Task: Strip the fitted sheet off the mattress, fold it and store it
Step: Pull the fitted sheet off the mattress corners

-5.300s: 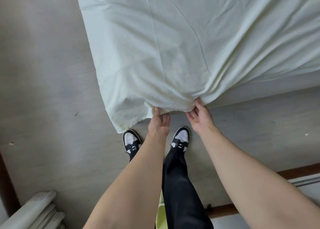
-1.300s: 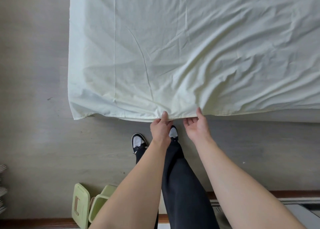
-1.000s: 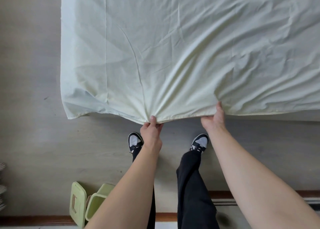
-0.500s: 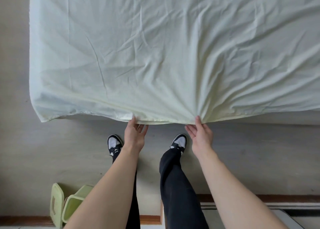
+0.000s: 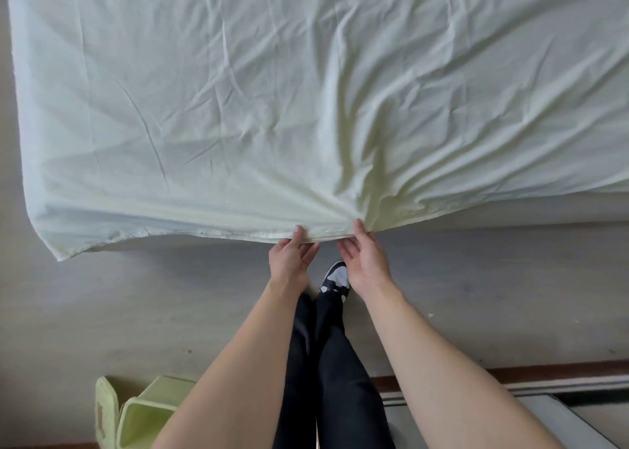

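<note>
A pale, wrinkled fitted sheet (image 5: pixel 238 108) covers the mattress and fills the upper part of the view; its near edge hangs over the mattress side. My left hand (image 5: pixel 291 261) pinches that near hem, thumb on top and fingers under the cloth. Close to its right, my right hand (image 5: pixel 366 261) holds the same hem with the thumb on top, and folds of cloth fan out from that spot. A bare strip of mattress side (image 5: pixel 544 210) shows to the right, below the sheet's edge. The sheet's near left corner (image 5: pixel 64 244) hangs loose.
I stand on a grey floor (image 5: pixel 136 312) close to the bed, one black-and-white shoe (image 5: pixel 335 278) showing. A light green bin (image 5: pixel 136 414) with its lid open lies behind me at the lower left. A wooden skirting and a door threshold (image 5: pixel 544 377) run along the lower right.
I have stepped right along the bed. My hands, apart half a second ago, have come close together on the hem, bunching the cloth at my right hand.
</note>
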